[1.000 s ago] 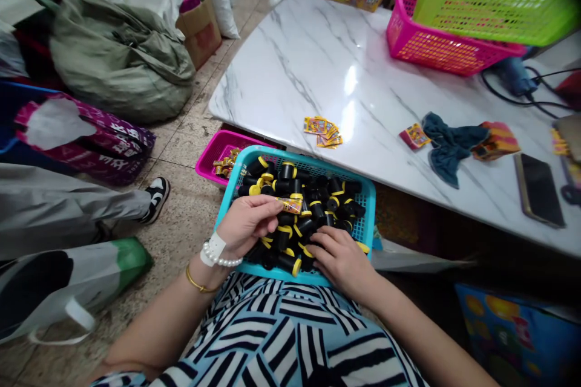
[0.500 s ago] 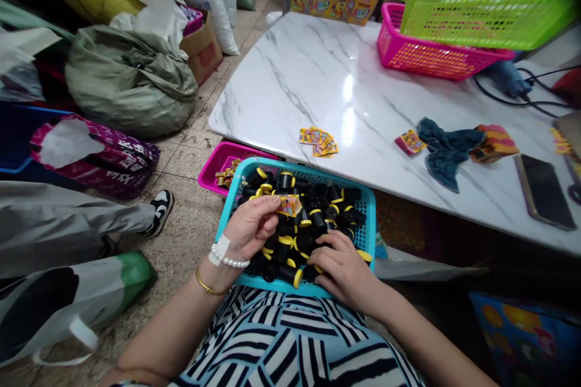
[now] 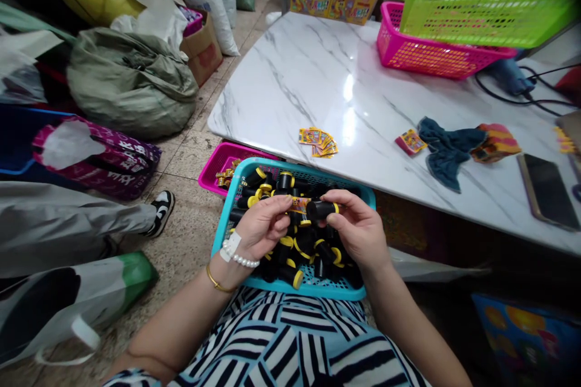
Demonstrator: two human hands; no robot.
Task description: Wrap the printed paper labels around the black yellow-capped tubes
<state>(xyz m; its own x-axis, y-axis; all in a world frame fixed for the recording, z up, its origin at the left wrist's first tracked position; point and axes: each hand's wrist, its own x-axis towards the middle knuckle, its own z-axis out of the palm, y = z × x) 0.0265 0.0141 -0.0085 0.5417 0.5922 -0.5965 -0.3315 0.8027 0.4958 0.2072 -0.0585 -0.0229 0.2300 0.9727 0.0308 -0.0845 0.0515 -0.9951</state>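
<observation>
A turquoise basket (image 3: 223, 217) rests on my lap, filled with several black tubes with yellow rings (image 3: 290, 245). Above it, my right hand (image 3: 361, 230) grips one black tube (image 3: 321, 209) by its end. My left hand (image 3: 258, 227) pinches a small orange and yellow label (image 3: 298, 205) right beside that tube. Both hands meet over the basket's middle.
A marble table (image 3: 318, 72) carries a stack of labels (image 3: 319, 141), a dark cloth (image 3: 447, 148), a phone (image 3: 547, 190) and pink (image 3: 422, 51) and green (image 3: 485, 12) baskets. A pink tray (image 3: 218, 163) sits on the floor. Another person's leg and shoe (image 3: 161, 205) lie at left among bags.
My right hand lifted a black tube out of the pile and brought it up to the label held in my left hand.
</observation>
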